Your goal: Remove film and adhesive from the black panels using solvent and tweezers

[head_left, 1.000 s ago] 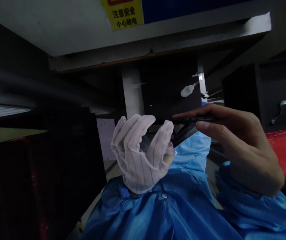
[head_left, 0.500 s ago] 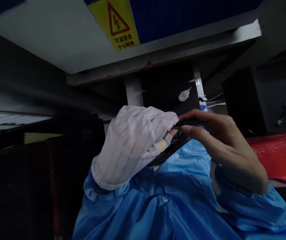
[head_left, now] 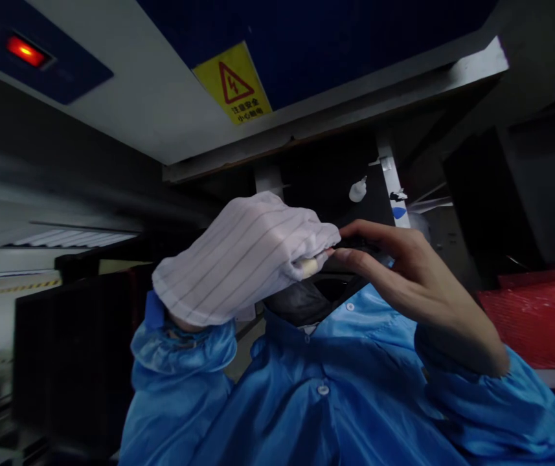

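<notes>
My left hand (head_left: 252, 252) wears a white glove with thin dark stripes; a bare fingertip and a pale yellowish band show at its opening. Its fingers are closed. My right hand (head_left: 408, 265) is bare, with thumb and forefinger meeting the tips of the left hand in front of my chest. Whatever sits between the fingertips is hidden by the glove and the dimness. Behind the hands, dark material shows above the blue coat (head_left: 323, 362) that I wear.
A small white bottle with a thin nozzle (head_left: 357, 190) is on a dark surface beyond my hands. Above runs a white-edged panel with a yellow electrical warning label (head_left: 238, 87). A lit red switch (head_left: 27, 50) is upper left. Red wrapping (head_left: 539, 317) lies at right.
The view has shifted, bringing the red switch into sight. My left hand has tilted flatter, and its wrist has moved left and up. Both hands' fingertips stay together.
</notes>
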The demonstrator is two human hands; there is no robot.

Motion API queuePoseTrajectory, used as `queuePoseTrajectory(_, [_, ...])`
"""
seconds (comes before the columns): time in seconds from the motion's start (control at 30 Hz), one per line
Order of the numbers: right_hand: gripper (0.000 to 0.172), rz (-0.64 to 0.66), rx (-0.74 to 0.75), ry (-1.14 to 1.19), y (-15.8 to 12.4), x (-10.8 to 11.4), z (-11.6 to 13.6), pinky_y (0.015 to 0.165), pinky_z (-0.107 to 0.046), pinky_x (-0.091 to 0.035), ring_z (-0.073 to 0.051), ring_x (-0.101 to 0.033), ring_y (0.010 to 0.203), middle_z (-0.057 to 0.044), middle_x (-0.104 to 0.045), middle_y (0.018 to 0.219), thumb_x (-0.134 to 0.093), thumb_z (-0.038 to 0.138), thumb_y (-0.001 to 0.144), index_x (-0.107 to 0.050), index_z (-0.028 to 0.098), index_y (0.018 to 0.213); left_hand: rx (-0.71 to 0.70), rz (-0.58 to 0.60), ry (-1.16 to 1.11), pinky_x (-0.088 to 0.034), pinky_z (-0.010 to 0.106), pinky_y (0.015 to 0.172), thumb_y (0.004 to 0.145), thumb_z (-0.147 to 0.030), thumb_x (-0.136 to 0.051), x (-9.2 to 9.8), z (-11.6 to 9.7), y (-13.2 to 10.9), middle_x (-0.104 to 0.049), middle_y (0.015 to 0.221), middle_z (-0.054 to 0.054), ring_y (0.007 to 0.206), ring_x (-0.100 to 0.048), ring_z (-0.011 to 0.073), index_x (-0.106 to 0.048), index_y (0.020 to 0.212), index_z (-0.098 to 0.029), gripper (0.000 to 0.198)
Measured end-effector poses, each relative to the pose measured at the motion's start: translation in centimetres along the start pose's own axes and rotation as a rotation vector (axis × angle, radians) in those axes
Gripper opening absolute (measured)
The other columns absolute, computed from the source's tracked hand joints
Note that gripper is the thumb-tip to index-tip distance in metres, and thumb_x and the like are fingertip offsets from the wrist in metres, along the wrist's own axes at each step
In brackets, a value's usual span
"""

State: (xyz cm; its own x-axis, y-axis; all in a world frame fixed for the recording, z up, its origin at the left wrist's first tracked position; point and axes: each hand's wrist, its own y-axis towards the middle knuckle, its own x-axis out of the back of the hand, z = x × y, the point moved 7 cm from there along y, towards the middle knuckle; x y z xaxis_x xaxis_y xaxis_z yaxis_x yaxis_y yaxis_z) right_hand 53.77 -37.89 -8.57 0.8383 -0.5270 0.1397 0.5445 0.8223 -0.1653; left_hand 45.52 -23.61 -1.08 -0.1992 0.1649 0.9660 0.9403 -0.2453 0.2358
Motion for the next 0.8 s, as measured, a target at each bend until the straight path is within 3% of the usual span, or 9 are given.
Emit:
queuePoseTrajectory(0.1, [0.026, 0.010, 0.010, -0.008, 0.1, 0.1, 0.0, 0.064, -0.028, -0.048, -0.023, -0.072, 0.083, -0.003, -0.077, 0.086, -0.077, 0.045, 0.107, -0.087, 0.021, 0.110, -0.189, 0.061, 0.009, -0.056, 0.032, 0.068, 0.119, -0.030, -0.052, 0.4, -0.7, 0.7, -0.087, 0.101, -0.001, 0.076, -0.079, 0.0176, -0.086, 0.119, -0.025, 0.034])
queuePoseTrajectory(0.23, [0.030, 0.036, 0.027, -0.016, 0.2, 0.0, 0.1, 0.061, -0.028, -0.043, -0.019, -0.065, 0.075, -0.003, -0.077, 0.085, -0.075, 0.046, 0.107, -0.088, 0.020, 0.112, -0.256, 0.132, -0.026, -0.058, 0.033, 0.066, 0.118, -0.028, -0.056, 1.0, -0.5, 1.6, -0.086, 0.097, -0.003, 0.074, -0.079, 0.0189, -0.085, 0.117, -0.023, 0.030])
queuePoseTrajectory(0.4, [0.033, 0.040, 0.033, 0.006, 0.3, 0.2, -0.2, 0.063, -0.029, -0.045, -0.021, -0.068, 0.077, -0.003, -0.078, 0.086, -0.081, 0.052, 0.104, -0.088, 0.021, 0.110, -0.227, 0.227, -0.129, -0.052, 0.027, 0.070, 0.120, -0.033, -0.051, 0.7, 0.3, 2.5, -0.084, 0.095, -0.006, 0.076, -0.076, 0.0138, -0.086, 0.119, -0.027, 0.035])
queuePoseTrajectory(0.57, [0.031, 0.048, 0.023, 0.005, 0.3, 0.1, -0.3, 0.058, -0.027, -0.041, -0.019, -0.065, 0.074, -0.003, -0.079, 0.088, -0.076, 0.047, 0.106, -0.089, 0.019, 0.112, -0.101, 0.541, -0.163, -0.049, 0.030, 0.084, 0.116, -0.046, -0.049, -1.2, 1.2, 3.0, -0.085, 0.105, -0.003, 0.087, -0.072, 0.0123, -0.088, 0.127, -0.029, 0.044])
queuePoseTrajectory(0.7, [0.031, 0.054, 0.010, 0.016, 0.3, -0.1, -0.3, 0.058, -0.027, -0.041, -0.020, -0.067, 0.077, -0.003, -0.080, 0.090, -0.076, 0.047, 0.106, -0.089, 0.020, 0.113, -0.055, 0.485, -0.228, -0.053, 0.034, 0.087, 0.115, -0.046, -0.038, -0.9, 1.3, 3.4, -0.081, 0.096, -0.002, 0.082, -0.069, 0.0137, -0.088, 0.119, -0.027, 0.053])
queuePoseTrajectory(0.8, [0.030, 0.042, 0.009, 0.011, 0.3, 0.0, -0.3, 0.060, -0.028, -0.044, -0.021, -0.070, 0.079, -0.004, -0.081, 0.091, -0.077, 0.047, 0.106, -0.088, 0.019, 0.111, -0.029, 0.484, -0.249, -0.052, 0.035, 0.088, 0.113, -0.046, -0.043, -1.1, 1.3, 3.4, -0.081, 0.093, -0.002, 0.082, -0.068, 0.0151, -0.088, 0.111, -0.028, 0.048])
